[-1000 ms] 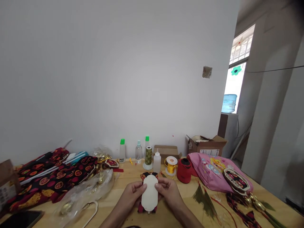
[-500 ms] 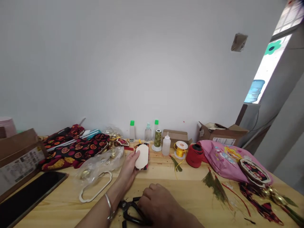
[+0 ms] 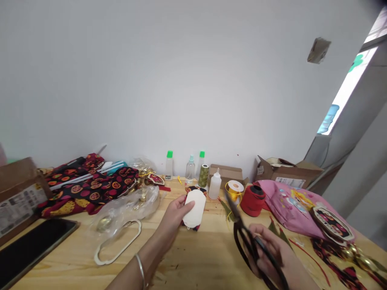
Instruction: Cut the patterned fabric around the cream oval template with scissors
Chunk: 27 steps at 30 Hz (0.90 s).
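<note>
Now the right hand (image 3: 267, 251) has come up off the tabletop (image 3: 196, 253) with the black scissors (image 3: 244, 237) in its grip; half a second ago it lay flat over them at the near edge. Its fingers are closed around the handles, and the blades point up and away toward the bottles at the back. The blades look shut or nearly so, though blur makes that hard to read.

The left hand (image 3: 175, 213) has kept hold of the white oval card (image 3: 195, 203), with the red-and-black patterned cloth (image 3: 193, 225) showing at its top and bottom ends. The thumb lies on the card's near face and the other fingers curl behind it. The piece has shifted a little toward the middle and stands just above the tabletop, in front of the green thread spool (image 3: 203, 175) and the small white bottle (image 3: 215, 185). A second ago both hands held this card together; now one holds it alone while the other carries the scissors, well apart from it to the right.

I judge that the cutting tool is in hand and the work piece is held up ready, yet blades and cloth have not met.

Nearby lie a yellow cord reel (image 3: 235, 188), a red spool (image 3: 253, 200) and a white oval frame (image 3: 117, 241).
</note>
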Available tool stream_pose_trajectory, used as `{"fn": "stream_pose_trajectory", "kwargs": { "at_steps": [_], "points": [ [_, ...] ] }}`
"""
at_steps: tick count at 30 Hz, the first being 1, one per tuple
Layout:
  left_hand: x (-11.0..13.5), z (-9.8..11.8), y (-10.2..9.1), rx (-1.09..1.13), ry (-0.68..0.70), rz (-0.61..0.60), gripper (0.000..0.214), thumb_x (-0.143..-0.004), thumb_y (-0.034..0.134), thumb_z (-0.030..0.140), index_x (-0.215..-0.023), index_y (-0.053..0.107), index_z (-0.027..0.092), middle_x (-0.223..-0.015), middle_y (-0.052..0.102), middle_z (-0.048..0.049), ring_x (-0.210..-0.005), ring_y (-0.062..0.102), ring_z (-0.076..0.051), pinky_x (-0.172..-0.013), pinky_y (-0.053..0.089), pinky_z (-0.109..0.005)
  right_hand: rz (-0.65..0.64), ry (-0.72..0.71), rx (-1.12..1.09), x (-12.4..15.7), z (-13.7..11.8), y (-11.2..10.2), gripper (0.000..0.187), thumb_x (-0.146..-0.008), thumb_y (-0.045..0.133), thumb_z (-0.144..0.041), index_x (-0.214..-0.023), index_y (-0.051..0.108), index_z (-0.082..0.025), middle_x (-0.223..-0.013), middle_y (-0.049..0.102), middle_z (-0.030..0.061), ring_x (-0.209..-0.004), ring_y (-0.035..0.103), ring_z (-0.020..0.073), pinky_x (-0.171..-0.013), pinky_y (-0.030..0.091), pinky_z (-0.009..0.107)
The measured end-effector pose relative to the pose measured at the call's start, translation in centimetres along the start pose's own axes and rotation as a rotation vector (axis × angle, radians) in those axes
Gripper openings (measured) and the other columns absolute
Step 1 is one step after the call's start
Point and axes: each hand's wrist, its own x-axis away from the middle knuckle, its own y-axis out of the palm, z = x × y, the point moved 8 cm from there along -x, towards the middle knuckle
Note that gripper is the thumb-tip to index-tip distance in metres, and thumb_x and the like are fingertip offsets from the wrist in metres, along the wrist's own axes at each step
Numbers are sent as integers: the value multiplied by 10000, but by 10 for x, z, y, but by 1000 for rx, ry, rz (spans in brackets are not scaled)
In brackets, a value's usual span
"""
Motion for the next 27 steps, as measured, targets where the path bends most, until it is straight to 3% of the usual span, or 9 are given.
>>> {"fn": "stream_pose_trajectory", "kwargs": {
  "at_steps": [2,5,8,12,18,23,27],
  "points": [
    [4,-8,13,-69,-52,-113,374,-655,651,265,-983,589,98,-738,670,-66,-534,579,-116,-462,445,-188,104,-23,-119,-9,-4,-4,518,-607,644,-369,-1035,398,-213,-659,513,-30,-418,391,57,-380,302,177],
    [14,-20,28,-159,-143,-271,381,-665,643,288,-984,604,84,-735,667,-72,-535,566,-111,-457,421,-179,285,2,-91,-33,-8,-7,427,-670,607,-387,-1009,454,-179,-418,365,-111,-328,283,42,-326,243,159],
    [20,-26,34,-196,-194,-358,391,-668,643,281,-1005,599,88,-746,671,-77,-545,557,-103,-464,409,-167,343,-23,-23,-55,-12,-7,477,-492,747,-274,-896,517,-166,-503,505,-77,-401,394,46,-382,314,154],
    [18,-25,35,-194,-200,-335,466,-645,663,284,-1077,557,145,-863,666,-72,-627,574,-127,-495,424,-179,335,9,-65,-61,4,-9,516,-393,778,-173,-843,527,-161,-512,557,-68,-497,500,79,-506,402,179],
    [18,-29,45,-198,-222,-409,424,-611,692,283,-1005,610,150,-850,671,-62,-703,576,-139,-557,418,-172,318,58,-179,-56,24,-8,562,-386,773,-140,-877,501,-154,-539,601,-50,-488,513,82,-489,400,186],
    [18,-32,43,-233,-205,-413,396,-618,678,314,-976,629,151,-776,676,-50,-627,566,-134,-522,403,-185,275,91,-188,-60,32,0,546,-385,772,-132,-874,532,-152,-549,586,-58,-494,503,77,-496,396,191],
    [19,-33,36,-281,-238,-316,310,-667,614,385,-793,687,111,-577,639,-25,-473,502,-95,-436,345,-172,241,91,-183,-60,32,6,517,-389,770,-126,-856,553,-164,-536,563,-73,-485,483,68,-486,382,185]
  ]
}}
